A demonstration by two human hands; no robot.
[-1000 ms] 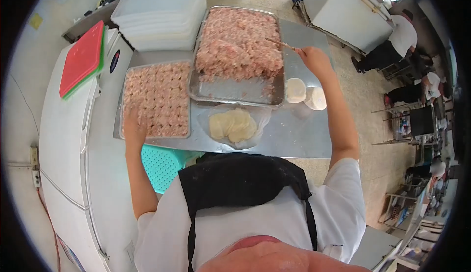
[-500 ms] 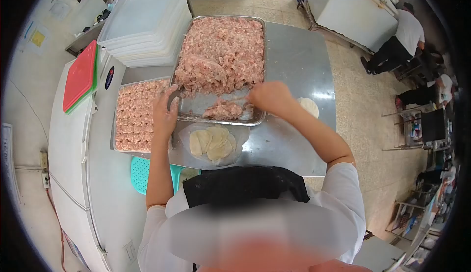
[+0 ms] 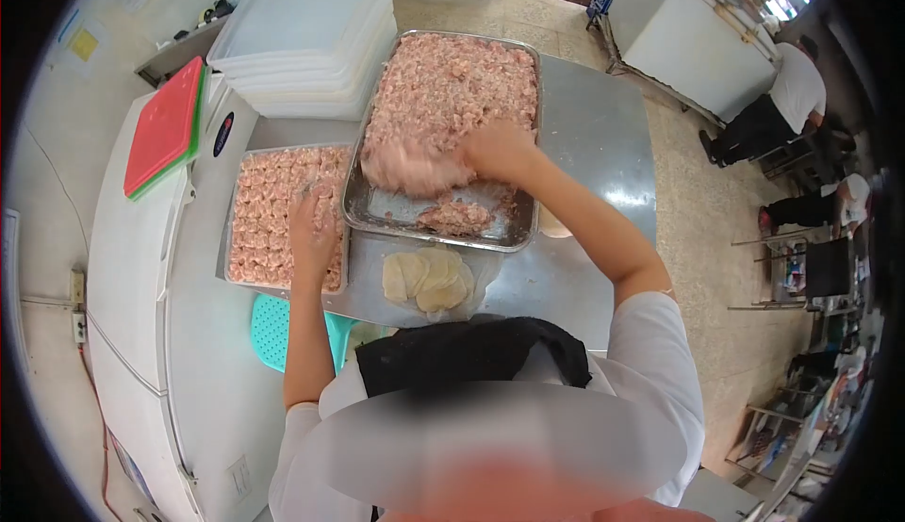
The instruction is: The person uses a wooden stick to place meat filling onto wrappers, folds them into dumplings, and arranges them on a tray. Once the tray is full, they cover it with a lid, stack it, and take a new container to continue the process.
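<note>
My left hand (image 3: 313,225) is over the right part of a tray of rows of small meat-filled dumplings (image 3: 269,197). Its fingers look apart, though slightly blurred. On the large metal tray (image 3: 443,236), my right hand (image 3: 500,153) is at the front of the ground meat (image 3: 457,79), closed and smeared by motion. The thin stick-like tool seen in it earlier is hidden now. A small lump of meat (image 3: 456,217) sits in the scraped front part of this tray. Round dough wrappers (image 3: 429,277) overlap on a plastic sheet just in front.
Stacked white plastic trays (image 3: 302,27) stand at the back left. Red and green cutting boards (image 3: 165,131) lie on the white freezer (image 3: 123,249). A turquoise stool (image 3: 271,334) is below the steel table (image 3: 603,145). Another person (image 3: 792,89) bends at the far right.
My right hand has moved away from me, from the small lump to the main meat mass. My left hand has shifted off the metal tray's edge, over the dumplings. The view has turned slightly.
</note>
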